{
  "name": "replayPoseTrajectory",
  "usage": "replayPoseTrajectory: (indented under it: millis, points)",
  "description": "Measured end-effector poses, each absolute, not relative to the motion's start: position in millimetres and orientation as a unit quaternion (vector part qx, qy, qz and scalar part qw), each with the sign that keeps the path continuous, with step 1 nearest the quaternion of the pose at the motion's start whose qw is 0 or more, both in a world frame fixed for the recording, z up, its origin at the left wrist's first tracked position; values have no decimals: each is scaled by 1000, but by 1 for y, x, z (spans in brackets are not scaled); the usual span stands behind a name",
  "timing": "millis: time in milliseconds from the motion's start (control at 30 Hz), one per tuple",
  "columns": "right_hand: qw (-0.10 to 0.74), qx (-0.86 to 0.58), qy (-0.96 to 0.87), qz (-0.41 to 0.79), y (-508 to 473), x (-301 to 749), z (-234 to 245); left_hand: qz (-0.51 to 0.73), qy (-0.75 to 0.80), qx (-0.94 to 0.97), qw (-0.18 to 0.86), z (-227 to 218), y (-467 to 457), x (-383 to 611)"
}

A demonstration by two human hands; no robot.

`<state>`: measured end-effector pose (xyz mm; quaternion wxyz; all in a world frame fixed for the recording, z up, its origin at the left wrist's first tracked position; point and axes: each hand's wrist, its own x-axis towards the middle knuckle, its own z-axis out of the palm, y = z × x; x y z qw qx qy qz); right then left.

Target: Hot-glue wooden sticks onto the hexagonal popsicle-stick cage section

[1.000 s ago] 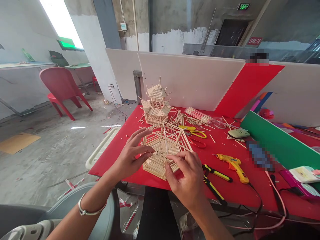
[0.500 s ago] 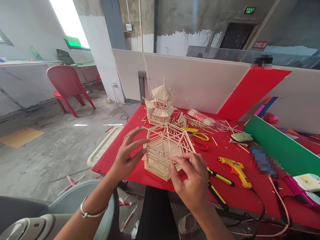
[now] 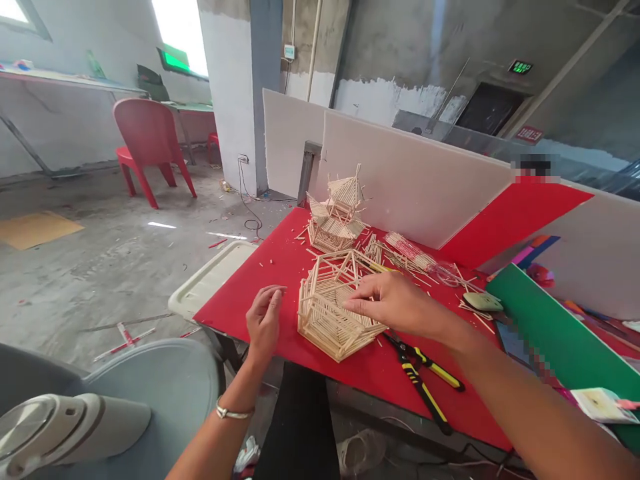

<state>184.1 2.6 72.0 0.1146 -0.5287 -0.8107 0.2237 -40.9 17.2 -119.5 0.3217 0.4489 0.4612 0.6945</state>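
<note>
A hexagonal frame built of thin wooden sticks [image 3: 333, 307] lies on the red table top [image 3: 280, 267] in front of me. My right hand [image 3: 395, 303] rests on its right side, fingers pinched on the sticks at the frame's middle. My left hand [image 3: 264, 321] lies on the red surface just left of the frame, fingers loosely curled, holding nothing. Behind the frame stands a small stick pagoda model [image 3: 337, 210].
Yellow-and-black pliers [image 3: 423, 373] lie right of the frame. A bundle of loose sticks [image 3: 407, 248] sits behind, near a white divider board [image 3: 415, 180]. A green board [image 3: 560, 310] is at right, a white tray [image 3: 210, 283] at the table's left edge, a red chair [image 3: 150, 143] beyond.
My left hand has let go of the frame and dropped onto the table. My right arm reached across the frame from the right. The view swung left; the glue gun is hidden.
</note>
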Motion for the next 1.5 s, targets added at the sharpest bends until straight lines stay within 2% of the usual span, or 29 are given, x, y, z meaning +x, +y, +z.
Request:
replayPoseTrajectory:
  millis: [333, 600, 1500]
  points:
    - [69, -522, -802, 281, 12, 177, 67, 664, 389, 512, 381, -120, 5, -21]
    - [61, -520, -790, 320, 16, 178, 67, 611, 354, 622, 338, -117, 1, -20]
    - [82, -511, -798, 309, 13, 178, 63, 604, 358, 627, 337, -116, 1, -20]
